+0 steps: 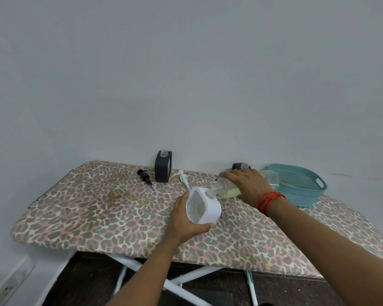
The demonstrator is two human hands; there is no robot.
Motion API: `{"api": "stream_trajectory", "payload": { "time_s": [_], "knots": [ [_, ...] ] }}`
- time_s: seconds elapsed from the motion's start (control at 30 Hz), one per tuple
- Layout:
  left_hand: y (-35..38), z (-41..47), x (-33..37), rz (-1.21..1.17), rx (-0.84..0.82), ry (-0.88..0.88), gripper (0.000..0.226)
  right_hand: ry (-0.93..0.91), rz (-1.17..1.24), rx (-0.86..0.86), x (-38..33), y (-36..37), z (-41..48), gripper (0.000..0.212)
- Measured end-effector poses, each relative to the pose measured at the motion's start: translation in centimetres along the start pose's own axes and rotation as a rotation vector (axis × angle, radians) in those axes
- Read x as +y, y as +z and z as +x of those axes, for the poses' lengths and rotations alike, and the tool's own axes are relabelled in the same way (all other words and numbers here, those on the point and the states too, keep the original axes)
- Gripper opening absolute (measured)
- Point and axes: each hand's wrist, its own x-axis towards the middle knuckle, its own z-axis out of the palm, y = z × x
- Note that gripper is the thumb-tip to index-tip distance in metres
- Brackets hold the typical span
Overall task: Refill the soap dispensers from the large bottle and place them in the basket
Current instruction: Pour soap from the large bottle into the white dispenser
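Note:
My left hand (184,224) grips a white soap dispenser (205,206) with a clear window, tilted on the leopard-print board. In my right hand (247,184) is the large clear bottle (228,189) of yellow-green soap, tipped on its side with its neck at the dispenser's opening. A dark grey dispenser (163,166) stands open-topped at the back. Another dark dispenser (239,166) shows partly behind my right hand. A black pump (145,176) and a white pump (182,178) lie loose on the board. The teal basket (301,184) sits at the right.
The ironing board (97,213) stands against a plain grey wall, its near edge dropping to white crossed legs (186,281) and a dark floor. A wall socket (11,286) is low at the left.

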Motion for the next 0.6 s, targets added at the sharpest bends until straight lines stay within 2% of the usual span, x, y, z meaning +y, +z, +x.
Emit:
{"api": "stream_trajectory", "payload": {
  "time_s": [0.6],
  "knots": [
    [0.01,-0.05,0.13,-0.002,0.005,-0.007,0.109,0.001,-0.013,0.001,-0.10,-0.15,0.00,0.073]
  ]
}}
